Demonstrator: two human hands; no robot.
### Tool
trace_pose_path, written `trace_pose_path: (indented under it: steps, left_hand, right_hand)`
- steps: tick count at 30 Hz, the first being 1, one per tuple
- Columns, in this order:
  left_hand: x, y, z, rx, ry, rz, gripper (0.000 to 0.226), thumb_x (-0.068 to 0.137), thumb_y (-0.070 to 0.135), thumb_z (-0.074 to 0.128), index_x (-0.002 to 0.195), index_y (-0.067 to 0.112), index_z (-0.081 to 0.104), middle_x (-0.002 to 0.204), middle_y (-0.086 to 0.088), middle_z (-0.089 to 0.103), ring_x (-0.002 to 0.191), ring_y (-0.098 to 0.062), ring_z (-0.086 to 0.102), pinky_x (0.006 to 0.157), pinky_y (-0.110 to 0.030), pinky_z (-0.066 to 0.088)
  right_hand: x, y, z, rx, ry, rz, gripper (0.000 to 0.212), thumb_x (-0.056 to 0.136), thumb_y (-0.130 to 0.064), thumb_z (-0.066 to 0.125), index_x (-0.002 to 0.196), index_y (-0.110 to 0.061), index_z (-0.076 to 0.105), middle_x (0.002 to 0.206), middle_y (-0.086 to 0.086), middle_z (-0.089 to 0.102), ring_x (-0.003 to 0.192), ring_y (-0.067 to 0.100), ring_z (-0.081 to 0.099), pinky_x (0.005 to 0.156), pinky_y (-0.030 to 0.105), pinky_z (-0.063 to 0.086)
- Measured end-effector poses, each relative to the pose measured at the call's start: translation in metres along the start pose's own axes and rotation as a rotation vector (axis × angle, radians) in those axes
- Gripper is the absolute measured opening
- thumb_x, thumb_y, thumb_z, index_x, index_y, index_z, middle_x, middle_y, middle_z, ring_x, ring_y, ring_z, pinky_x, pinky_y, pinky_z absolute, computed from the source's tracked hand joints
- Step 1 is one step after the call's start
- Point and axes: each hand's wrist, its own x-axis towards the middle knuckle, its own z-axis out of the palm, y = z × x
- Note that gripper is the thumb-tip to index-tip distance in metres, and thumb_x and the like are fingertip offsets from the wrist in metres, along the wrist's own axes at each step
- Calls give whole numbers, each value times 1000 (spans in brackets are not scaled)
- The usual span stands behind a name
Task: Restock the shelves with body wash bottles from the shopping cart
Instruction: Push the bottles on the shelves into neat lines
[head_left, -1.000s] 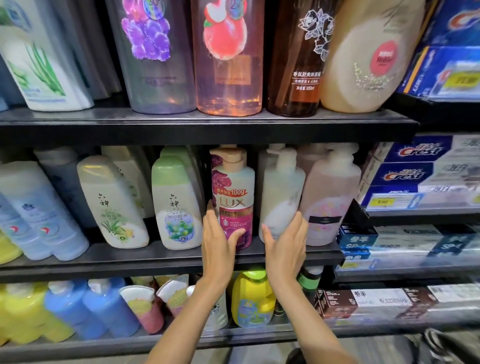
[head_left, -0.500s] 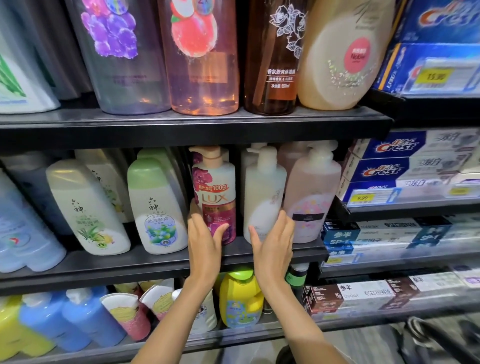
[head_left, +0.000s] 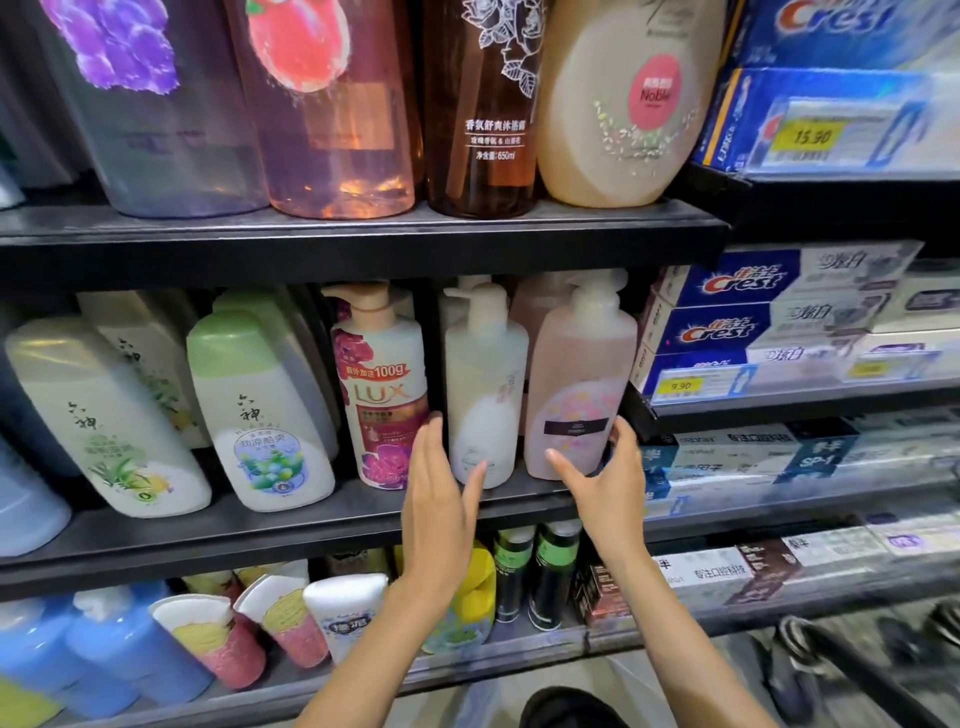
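My right hand (head_left: 605, 480): fingers (head_left: 623, 436) curled round the lower right side of the pale pink pump bottle (head_left: 579, 384), thumb across its base. Bottle upright at the right end of the middle shelf (head_left: 311, 525), just behind the front edge; little room beyond it before the toothpaste boxes (head_left: 727, 322).
My left hand (head_left: 441, 499): fingers straight, holding nothing, raised before the gap between the LUX bottle (head_left: 382, 384) and the white pump bottle (head_left: 483, 384). I cannot tell whether it touches either.
Upper shelf (head_left: 363, 236): close above the pump heads.
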Motion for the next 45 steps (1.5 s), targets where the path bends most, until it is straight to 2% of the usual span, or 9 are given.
trace_pose_path:
  steps: [2,5,7,12,20,29,39,42,45]
  left_hand:
    - [9,8,8,-17,-44,-85,68,91,25,62,142,-6,30,145,-22,38,136,-32,36,112,-38,31]
    - [18,15,18,0,-39,-128,66,88,33,65,133,-7,36,129,-22,48,122,-34,46,96,-36,40]
    - [20,18,21,21,-34,-144,64,85,35,68,124,-7,40,116,-21,51,111,-35,49,86,-36,40]
    - [21,15,23,41,-19,-143,60,84,38,68,115,-6,42,106,-18,50,101,-34,51,79,-40,44]
    - [22,18,22,41,-12,-155,58,82,35,72,113,-4,43,105,-18,50,101,-35,51,78,-41,45]
    - [23,15,20,17,-14,-111,45,84,29,71,103,-2,44,100,-16,49,95,-32,51,77,-36,43]
    - [23,9,16,-3,-52,-113,44,87,32,67,104,0,43,97,-8,43,95,-28,50,77,-31,41]
    - [20,9,15,-18,-64,-122,53,87,30,67,119,-4,41,111,-15,49,106,-31,50,86,-35,44]
    - [19,12,14,-30,-67,-124,74,89,31,65,140,-6,26,136,-21,42,126,-32,42,101,-41,41]
  right_hand:
    - [4,-1,1,18,-10,11,92,69,-35,84,142,-9,36,141,9,47,131,23,43,109,41,38]
    - [8,-2,3,36,-4,4,91,65,-34,86,139,-9,38,137,8,50,128,23,46,107,44,41]
    - [8,-3,5,17,6,0,94,65,-35,86,140,-9,37,138,10,49,130,24,44,108,44,39]
    - [7,-3,6,-64,46,-25,98,66,-40,85,142,-7,34,140,13,47,131,27,41,106,38,38]
    - [4,-11,25,-89,102,-5,118,64,-42,86,149,-4,14,152,15,28,141,27,25,110,36,29]
    - [9,-9,24,-205,123,-8,117,58,-49,86,144,-2,23,139,17,44,130,33,41,103,43,39]
    - [7,-8,23,-155,105,-5,119,59,-50,86,147,-6,20,148,15,36,137,30,33,107,41,35]
    - [7,-4,20,-71,73,-10,116,64,-45,84,149,-7,17,152,12,29,141,26,26,110,37,28]
    - [8,1,17,10,34,-27,106,71,-38,81,150,-8,16,154,11,26,143,23,22,110,28,20]
